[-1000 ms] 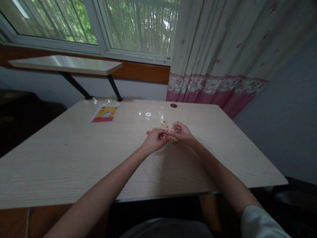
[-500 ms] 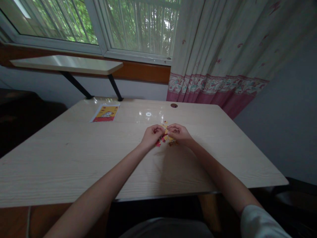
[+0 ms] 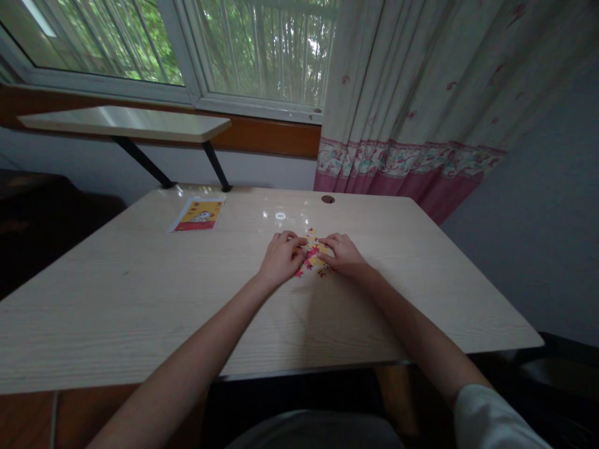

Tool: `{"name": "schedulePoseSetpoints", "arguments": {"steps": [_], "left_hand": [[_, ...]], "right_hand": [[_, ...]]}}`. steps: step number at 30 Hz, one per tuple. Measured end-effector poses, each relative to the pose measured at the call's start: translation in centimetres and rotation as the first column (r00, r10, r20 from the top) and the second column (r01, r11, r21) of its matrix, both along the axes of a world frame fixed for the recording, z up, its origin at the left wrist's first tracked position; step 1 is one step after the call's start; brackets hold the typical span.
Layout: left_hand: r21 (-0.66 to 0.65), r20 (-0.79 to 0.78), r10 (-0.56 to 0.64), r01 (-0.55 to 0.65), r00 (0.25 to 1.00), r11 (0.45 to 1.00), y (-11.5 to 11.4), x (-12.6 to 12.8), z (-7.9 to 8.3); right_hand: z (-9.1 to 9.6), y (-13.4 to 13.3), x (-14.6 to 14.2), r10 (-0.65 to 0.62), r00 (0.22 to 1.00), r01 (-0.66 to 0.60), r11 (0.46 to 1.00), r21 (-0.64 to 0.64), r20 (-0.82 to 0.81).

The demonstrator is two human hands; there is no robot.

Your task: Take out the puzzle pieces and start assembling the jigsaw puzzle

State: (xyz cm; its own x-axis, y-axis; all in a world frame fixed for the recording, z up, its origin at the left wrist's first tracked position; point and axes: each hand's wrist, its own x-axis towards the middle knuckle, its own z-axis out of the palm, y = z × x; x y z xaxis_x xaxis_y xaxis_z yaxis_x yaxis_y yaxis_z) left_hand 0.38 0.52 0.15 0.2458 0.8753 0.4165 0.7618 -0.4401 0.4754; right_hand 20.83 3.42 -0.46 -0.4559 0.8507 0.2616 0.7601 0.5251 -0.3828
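Observation:
A small pile of red and yellow jigsaw puzzle pieces point(image 3: 311, 254) lies on the pale wooden desk point(image 3: 224, 299). At the pile's left side is my left hand point(image 3: 282, 254), thumb and fingers apart and curved round the edge of the pieces. From the right, my right hand point(image 3: 344, 252) reaches over the pile with its thumb and fingers spread. Both hands touch or hover just over the pieces; the exact contact is too small to see. Some pieces are partly hidden under the fingers.
A yellow and red picture sheet point(image 3: 200, 215) with a white cartoon animal lies at the desk's back left. Behind it, a raised shelf point(image 3: 126, 121) stands on black legs. A round cable hole point(image 3: 328, 199) is near the back edge, by the curtain point(image 3: 397, 159).
My hands were pinched close together over the pile; now their fingers have opened and moved slightly apart. More of the pieces between them show.

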Motion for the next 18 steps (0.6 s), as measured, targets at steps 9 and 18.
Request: {"name": "schedulePoseSetpoints", "arguments": {"steps": [9,18], "left_hand": [[0.021,-0.300,-0.044,0.053,0.953,0.998,-0.50,0.13,0.00],[0.046,-0.234,0.009,0.002,0.972,0.999,-0.54,0.25,0.35]], "right_hand": [[0.98,-0.27,0.51,-0.044,0.992,0.058,0.991,-0.120,0.117],[0.51,0.38,0.46,-0.034,0.957,-0.033,0.974,-0.223,-0.288]]}}
